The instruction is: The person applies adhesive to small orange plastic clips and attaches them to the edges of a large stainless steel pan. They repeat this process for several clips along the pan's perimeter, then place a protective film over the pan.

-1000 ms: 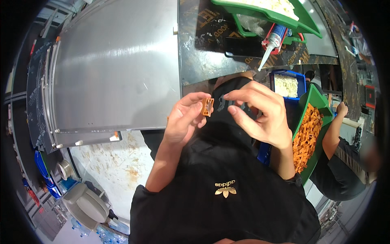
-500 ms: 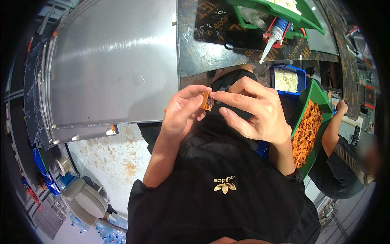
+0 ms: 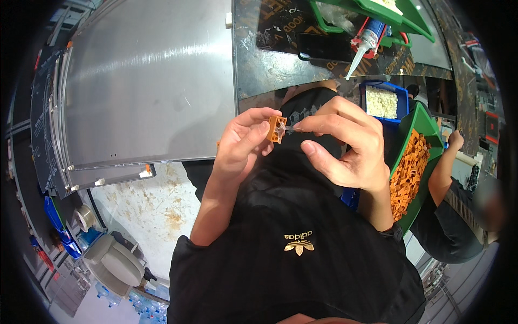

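Observation:
In front of my chest, my left hand (image 3: 241, 144) pinches a small orange plastic block (image 3: 273, 129) between thumb and fingers. Round cavities show on the block's right-facing side, with a clear, glue-like film across them. From that film a thin translucent strand (image 3: 290, 128) runs to the index fingertip of my right hand (image 3: 353, 140). That hand's thumb stands well apart from the index finger, and its other fingers are bent. Whether the strand is stuck to the fingertip or caught behind it, I cannot tell.
A green bin (image 3: 422, 120) of orange pieces stands at my right, beside a blue bin (image 3: 402, 103) of whitish pieces. A caulking gun with a cartridge (image 3: 368, 40) lies on the dark board. Metal worktop (image 3: 151, 81) at left; a co-worker (image 3: 450, 216) at far right.
My right index finger has drawn back rightward from the block, with the strand now stretched between them. The block has turned, so its film-covered side shows more.

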Demonstrator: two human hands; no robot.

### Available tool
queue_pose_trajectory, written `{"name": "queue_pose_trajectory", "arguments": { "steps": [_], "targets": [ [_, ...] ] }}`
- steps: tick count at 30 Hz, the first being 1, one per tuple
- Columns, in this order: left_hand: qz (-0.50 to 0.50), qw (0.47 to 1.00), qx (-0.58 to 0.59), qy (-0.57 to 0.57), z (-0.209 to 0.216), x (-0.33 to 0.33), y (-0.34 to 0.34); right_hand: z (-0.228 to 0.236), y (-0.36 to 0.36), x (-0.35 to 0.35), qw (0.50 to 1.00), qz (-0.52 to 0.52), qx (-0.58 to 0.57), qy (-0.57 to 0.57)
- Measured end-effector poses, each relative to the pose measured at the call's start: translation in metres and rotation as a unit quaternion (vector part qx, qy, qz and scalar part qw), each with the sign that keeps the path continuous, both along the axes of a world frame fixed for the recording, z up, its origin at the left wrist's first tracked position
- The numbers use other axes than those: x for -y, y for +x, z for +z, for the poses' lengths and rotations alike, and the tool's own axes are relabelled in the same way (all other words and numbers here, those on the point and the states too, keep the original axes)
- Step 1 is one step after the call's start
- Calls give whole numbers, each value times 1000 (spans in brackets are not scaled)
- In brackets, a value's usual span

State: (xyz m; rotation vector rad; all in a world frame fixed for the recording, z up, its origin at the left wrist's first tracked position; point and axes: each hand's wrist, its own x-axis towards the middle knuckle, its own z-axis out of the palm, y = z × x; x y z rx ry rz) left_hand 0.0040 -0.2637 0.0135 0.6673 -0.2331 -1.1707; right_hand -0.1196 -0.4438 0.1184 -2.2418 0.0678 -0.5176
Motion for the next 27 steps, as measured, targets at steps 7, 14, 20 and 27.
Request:
{"name": "queue_pose_trajectory", "arguments": {
  "steps": [7,14,20,27],
  "targets": [
    [1,1000,-10,-8,-4,2,-1,13,-4,0,996,10,34,-87],
    [17,999,18,30,0,7,-9,11,-2,-9,995,-5,-7,-94],
    [38,998,49,5,4,7,-8,10,-2,-10,994,-29,-35,-100],
    [45,997,58,33,6,10,-10,6,1,-9,997,-15,8,-72]
  ]
}}
